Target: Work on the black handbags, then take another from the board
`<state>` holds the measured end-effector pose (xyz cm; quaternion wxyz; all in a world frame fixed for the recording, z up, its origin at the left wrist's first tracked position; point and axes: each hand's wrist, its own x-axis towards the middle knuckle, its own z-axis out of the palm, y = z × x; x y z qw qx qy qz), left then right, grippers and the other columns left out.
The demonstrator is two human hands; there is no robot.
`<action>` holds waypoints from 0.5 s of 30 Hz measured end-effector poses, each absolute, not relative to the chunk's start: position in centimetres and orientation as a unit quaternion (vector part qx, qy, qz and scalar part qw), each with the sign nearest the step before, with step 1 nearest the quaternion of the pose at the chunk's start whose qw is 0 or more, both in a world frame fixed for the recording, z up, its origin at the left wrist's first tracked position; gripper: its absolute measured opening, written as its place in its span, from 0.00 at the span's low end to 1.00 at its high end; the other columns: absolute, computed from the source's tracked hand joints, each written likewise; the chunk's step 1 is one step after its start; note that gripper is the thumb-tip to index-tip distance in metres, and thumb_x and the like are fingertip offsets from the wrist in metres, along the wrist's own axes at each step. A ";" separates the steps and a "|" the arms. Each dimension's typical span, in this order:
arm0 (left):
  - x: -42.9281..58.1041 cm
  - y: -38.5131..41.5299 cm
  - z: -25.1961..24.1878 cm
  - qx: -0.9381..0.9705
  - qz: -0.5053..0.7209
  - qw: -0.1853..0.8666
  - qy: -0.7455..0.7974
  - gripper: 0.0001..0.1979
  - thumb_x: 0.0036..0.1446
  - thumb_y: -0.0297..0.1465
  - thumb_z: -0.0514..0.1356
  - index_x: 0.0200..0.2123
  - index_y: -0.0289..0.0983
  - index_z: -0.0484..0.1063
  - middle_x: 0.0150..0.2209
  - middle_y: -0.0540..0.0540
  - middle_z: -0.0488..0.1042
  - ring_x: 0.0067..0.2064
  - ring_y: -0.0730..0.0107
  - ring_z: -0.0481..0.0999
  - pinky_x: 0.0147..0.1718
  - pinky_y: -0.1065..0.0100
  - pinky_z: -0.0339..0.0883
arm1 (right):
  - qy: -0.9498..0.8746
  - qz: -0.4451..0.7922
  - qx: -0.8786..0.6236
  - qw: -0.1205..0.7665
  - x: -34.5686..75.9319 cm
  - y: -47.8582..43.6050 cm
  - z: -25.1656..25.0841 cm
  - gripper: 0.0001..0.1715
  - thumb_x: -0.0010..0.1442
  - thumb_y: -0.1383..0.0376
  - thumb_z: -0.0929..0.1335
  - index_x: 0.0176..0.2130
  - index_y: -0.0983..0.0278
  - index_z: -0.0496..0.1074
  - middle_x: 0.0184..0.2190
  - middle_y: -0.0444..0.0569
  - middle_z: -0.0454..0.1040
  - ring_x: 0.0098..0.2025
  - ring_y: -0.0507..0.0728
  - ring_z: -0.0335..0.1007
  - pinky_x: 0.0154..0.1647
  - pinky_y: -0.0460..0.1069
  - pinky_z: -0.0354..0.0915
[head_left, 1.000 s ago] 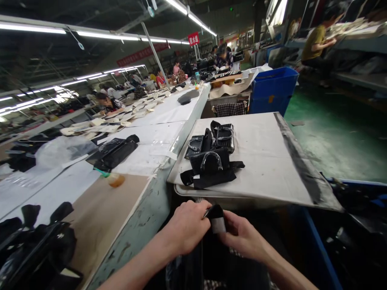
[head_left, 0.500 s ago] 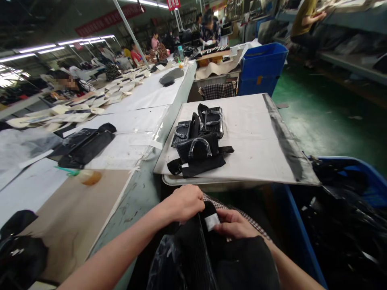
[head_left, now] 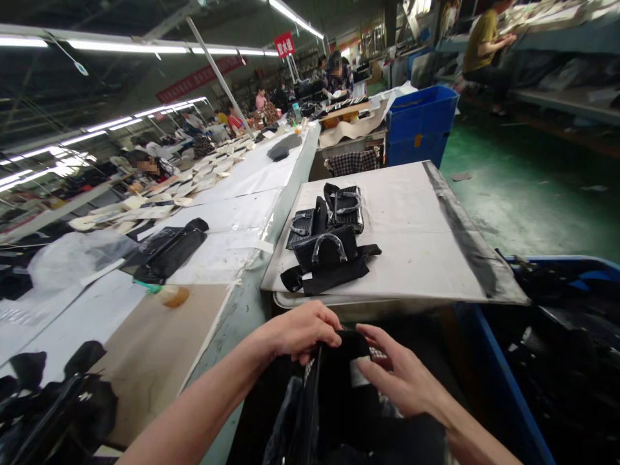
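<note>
Low in the middle of the view, my left hand (head_left: 303,330) is closed on the top edge of a black bag piece (head_left: 339,400) held over my lap. My right hand (head_left: 400,374) rests against the same piece from the right, fingers stretched out towards a small grey label (head_left: 358,373) on it. A clear plastic wrap hangs off the piece's left side. Just beyond my hands, a small pile of black textured bags (head_left: 329,245) lies on a white board (head_left: 421,245).
A long worktable (head_left: 159,336) runs along the left with black bags (head_left: 167,248), pale cut pieces and an amber lump (head_left: 174,296). Blue bins stand at the right (head_left: 557,336) and far back (head_left: 421,123). Other people work at the far tables.
The camera has tilted up a little. My right hand has opened from a pinch on the label to stretched fingers; the black piece sits lower and my left hand keeps its grip.
</note>
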<state>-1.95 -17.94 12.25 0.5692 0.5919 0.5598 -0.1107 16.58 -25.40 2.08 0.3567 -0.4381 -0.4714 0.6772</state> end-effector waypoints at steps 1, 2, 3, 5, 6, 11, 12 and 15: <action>-1.9 -18.2 12.7 0.587 -0.105 0.577 0.558 0.09 0.47 0.35 0.58 0.31 0.37 0.71 0.15 0.56 0.59 0.13 0.73 0.61 0.11 0.75 0.53 | -0.511 0.636 -0.457 0.353 16.8 -25.4 3.1 0.28 0.58 0.56 0.69 0.55 0.63 0.69 0.46 0.52 0.75 0.48 0.63 0.70 0.48 0.54 0.65; -1.8 -18.4 12.9 0.582 -0.097 0.586 0.556 0.09 0.47 0.36 0.58 0.31 0.37 0.71 0.15 0.56 0.59 0.14 0.73 0.61 0.11 0.75 0.53 | -0.547 0.603 -0.468 0.345 17.0 -25.4 3.8 0.24 0.62 0.54 0.66 0.53 0.62 0.71 0.41 0.50 0.77 0.44 0.62 0.71 0.46 0.53 0.66; -1.8 -18.7 12.9 0.577 -0.088 0.596 0.552 0.10 0.47 0.36 0.59 0.32 0.36 0.72 0.15 0.56 0.59 0.14 0.73 0.62 0.11 0.75 0.53 | -0.577 0.576 -0.474 0.333 17.1 -25.5 4.3 0.21 0.64 0.53 0.63 0.50 0.62 0.73 0.34 0.48 0.76 0.40 0.61 0.72 0.43 0.52 0.66; -1.8 -19.3 12.2 0.570 -0.065 0.617 0.539 0.13 0.48 0.36 0.60 0.35 0.35 0.74 0.16 0.56 0.60 0.14 0.75 0.61 0.12 0.76 0.53 | -0.612 0.543 -0.486 0.306 17.2 -25.6 4.5 0.23 0.67 0.52 0.59 0.41 0.62 0.76 0.23 0.45 0.71 0.31 0.59 0.70 0.34 0.51 0.64; -1.9 -19.6 11.7 0.569 -0.053 0.624 0.532 0.14 0.48 0.37 0.61 0.37 0.35 0.75 0.17 0.56 0.60 0.15 0.76 0.60 0.13 0.76 0.54 | -0.623 0.526 -0.500 0.292 17.2 -25.7 4.2 0.24 0.67 0.52 0.58 0.38 0.62 0.76 0.21 0.44 0.69 0.28 0.58 0.68 0.31 0.50 0.62; -2.7 -21.1 10.1 0.599 0.030 0.618 0.508 0.17 0.53 0.34 0.60 0.46 0.35 0.72 0.24 0.56 0.59 0.21 0.78 0.58 0.20 0.76 0.55 | -0.655 0.468 -0.526 0.272 16.7 -26.5 3.0 0.24 0.67 0.55 0.56 0.35 0.62 0.75 0.22 0.44 0.69 0.24 0.55 0.64 0.26 0.49 0.55; -2.9 -21.4 10.3 0.608 0.045 0.611 0.505 0.17 0.53 0.33 0.60 0.47 0.35 0.72 0.24 0.56 0.60 0.23 0.77 0.59 0.22 0.75 0.55 | -0.657 0.461 -0.527 0.279 16.5 -26.6 2.9 0.23 0.67 0.56 0.56 0.36 0.62 0.75 0.22 0.45 0.70 0.24 0.56 0.64 0.27 0.49 0.56; -3.4 -22.4 11.5 0.632 0.057 0.573 0.518 0.16 0.52 0.30 0.60 0.46 0.37 0.72 0.30 0.54 0.67 0.30 0.74 0.64 0.29 0.74 0.59 | -0.658 0.447 -0.529 0.295 16.1 -26.7 3.0 0.23 0.66 0.57 0.56 0.37 0.62 0.76 0.23 0.46 0.73 0.24 0.56 0.67 0.27 0.49 0.56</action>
